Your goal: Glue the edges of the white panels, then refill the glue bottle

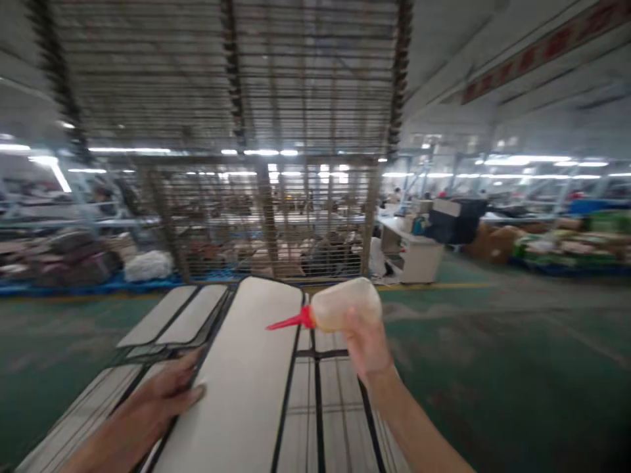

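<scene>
My left hand (170,394) grips the left edge of a long white panel (241,368) with dark edging and rounded corners, its thumb on the top face. In my right hand (367,348) is a squeeze bottle (348,303), cloudy and pale, with a red pointed nozzle. The bottle lies nearly level, its nozzle pointing left above the panel's upper part. Whether the tip touches the panel I cannot tell. More white panels with dark edging (172,315) lie beneath and to the left.
A tall wire rack (276,217) stands ahead, its slatted upper part leaning overhead. To its right is a pale desk (419,256) with a dark box (456,220). Piles of goods (79,256) lie at the left. Green floor (493,355) extends on the right.
</scene>
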Demonstrator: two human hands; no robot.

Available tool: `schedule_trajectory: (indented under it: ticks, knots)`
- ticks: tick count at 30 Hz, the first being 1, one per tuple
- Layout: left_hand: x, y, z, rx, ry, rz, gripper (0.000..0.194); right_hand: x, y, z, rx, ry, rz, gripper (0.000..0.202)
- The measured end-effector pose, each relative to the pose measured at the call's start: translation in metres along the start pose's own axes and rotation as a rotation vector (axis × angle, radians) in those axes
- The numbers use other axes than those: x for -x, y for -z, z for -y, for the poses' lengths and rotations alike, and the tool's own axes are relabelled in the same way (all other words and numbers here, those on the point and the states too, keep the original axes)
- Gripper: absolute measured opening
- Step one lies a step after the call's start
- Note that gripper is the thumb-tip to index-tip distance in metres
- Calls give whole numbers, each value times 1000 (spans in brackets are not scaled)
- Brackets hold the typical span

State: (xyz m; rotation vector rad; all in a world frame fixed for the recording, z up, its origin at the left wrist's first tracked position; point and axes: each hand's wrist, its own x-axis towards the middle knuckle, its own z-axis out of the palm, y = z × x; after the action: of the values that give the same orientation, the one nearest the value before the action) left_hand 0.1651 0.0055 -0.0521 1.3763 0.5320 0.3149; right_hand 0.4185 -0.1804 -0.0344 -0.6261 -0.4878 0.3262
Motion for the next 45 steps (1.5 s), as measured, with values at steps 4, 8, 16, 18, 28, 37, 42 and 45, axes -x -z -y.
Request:
schedule_trajectory:
  ticks: [4, 8, 16, 18, 28, 37, 42, 45]
  knots:
    - [7, -10, -9, 28, -27, -69, 67, -7, 1, -9, 36, 13, 19, 33]
    - [4, -22, -15, 67, -65, 26, 62, -9, -2, -18, 85, 58, 23, 39]
    - [8, -22, -15, 72, -138, 79, 62, -13, -4, -32, 135, 78, 46, 44]
    - [7, -20, -13, 78, -146, 53, 62, 5, 4, -40, 161, 28, 102, 47]
    - [14, -22, -10, 113, -158, 40, 62, -15, -15, -29, 139, 156, 65, 47]
    - [21, -11, -13, 139, -187, -192, 68, 12, 2, -40, 208, -102, 271, 51]
    - [21, -15, -18, 186, -202, -280, 62, 5, 0, -39, 145, -13, 202, 55]
    - [25, 6, -21, 199, -208, -463, 61, 6, 15, -32, 214, -145, 317, 54]
